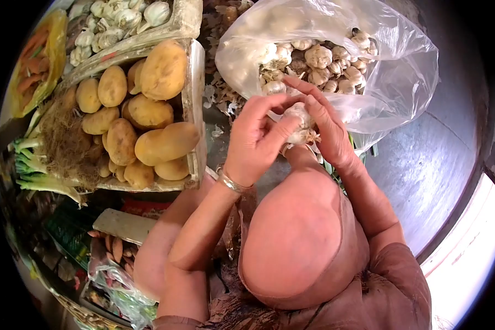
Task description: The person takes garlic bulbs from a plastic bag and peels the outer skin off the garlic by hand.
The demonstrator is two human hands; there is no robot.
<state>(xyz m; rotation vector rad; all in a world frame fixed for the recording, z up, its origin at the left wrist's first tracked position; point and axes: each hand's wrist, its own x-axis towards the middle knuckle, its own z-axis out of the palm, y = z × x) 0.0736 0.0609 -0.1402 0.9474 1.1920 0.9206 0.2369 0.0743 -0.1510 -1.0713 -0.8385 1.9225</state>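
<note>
A whitish garlic bulb with ragged roots sits between my two hands, above my knee. My left hand, with a bracelet at its wrist, has thumb and fingers closed round the bulb from the left. From the right, my right hand curls its fingers over the bulb's top and side. Just beyond my fingertips is a clear plastic bag, its mouth spread wide. Many garlic bulbs lie inside it.
On the left stands a foam box of potatoes; behind it, another box holds garlic. Leeks with long roots and a yellow bag of carrots lie further left. Garlic skins litter the floor between box and bag.
</note>
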